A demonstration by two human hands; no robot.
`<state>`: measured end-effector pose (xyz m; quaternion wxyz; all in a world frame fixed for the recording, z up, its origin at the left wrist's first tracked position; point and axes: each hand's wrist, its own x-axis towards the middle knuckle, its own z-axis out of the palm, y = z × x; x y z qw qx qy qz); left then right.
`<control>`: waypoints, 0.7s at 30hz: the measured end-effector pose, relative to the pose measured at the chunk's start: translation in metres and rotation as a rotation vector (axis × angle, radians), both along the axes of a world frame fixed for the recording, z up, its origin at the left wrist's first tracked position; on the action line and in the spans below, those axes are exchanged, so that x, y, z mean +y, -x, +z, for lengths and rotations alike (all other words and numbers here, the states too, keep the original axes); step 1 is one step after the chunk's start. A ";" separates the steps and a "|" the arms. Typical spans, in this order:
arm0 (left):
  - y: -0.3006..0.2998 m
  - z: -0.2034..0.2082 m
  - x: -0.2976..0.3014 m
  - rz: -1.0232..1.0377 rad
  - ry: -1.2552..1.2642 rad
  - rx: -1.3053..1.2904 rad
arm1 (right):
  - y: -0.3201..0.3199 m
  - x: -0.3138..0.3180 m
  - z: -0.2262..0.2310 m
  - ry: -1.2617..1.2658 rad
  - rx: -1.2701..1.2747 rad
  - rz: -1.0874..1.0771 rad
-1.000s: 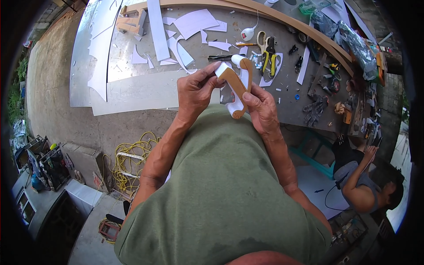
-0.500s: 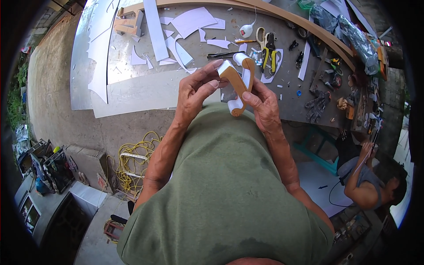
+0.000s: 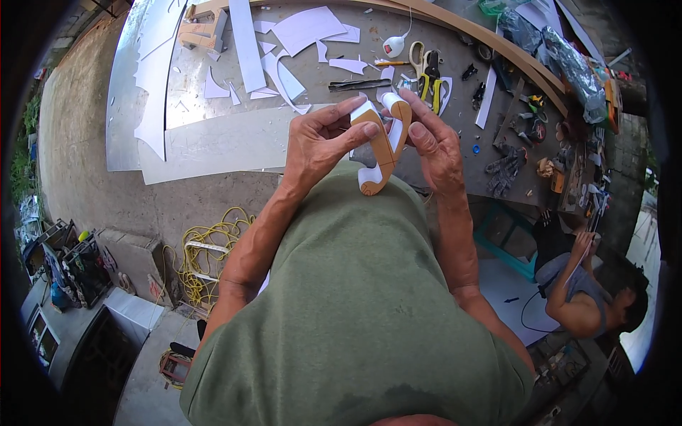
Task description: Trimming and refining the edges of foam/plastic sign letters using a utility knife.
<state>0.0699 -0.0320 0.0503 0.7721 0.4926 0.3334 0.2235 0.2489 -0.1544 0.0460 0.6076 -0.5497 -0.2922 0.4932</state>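
A Y-shaped letter [image 3: 384,150] with a tan face, thin pencil-like lines and white sides is held up in front of my shirt. My left hand [image 3: 316,142] grips its upper left arm, the thumb on the tan face and the fingers behind the white side. Beside its right arm is my right hand [image 3: 442,153], its fingers stretched out and its thumb off the letter. The index fingertip is close to the top right end; whether it touches cannot be made out. Another tan letter piece [image 3: 202,33] lies at the table's far left.
The metal worktable [image 3: 206,74] bears white sheet offcuts [image 3: 309,30], scissors [image 3: 416,55], yellow-handled pliers [image 3: 430,79] and a white bottle [image 3: 393,46]. Long tan strips [image 3: 490,42] curve along the far side. A co-worker [image 3: 575,284] sits at right near a teal stool [image 3: 508,241]. Yellow cord [image 3: 192,266] lies at left.
My right hand has let go of the letter's middle and spread away to the right. My left thumb has moved onto the tan face, and the letter has tilted slightly.
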 end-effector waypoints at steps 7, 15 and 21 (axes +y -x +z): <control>-0.004 -0.002 0.000 0.005 -0.021 -0.091 | -0.008 0.002 0.007 -0.012 -0.216 0.083; 0.000 0.003 0.001 -0.049 0.004 -0.067 | -0.010 0.003 0.017 -0.039 -0.375 0.122; 0.000 0.002 0.001 -0.075 -0.001 -0.045 | -0.010 0.001 0.017 -0.011 -0.327 0.118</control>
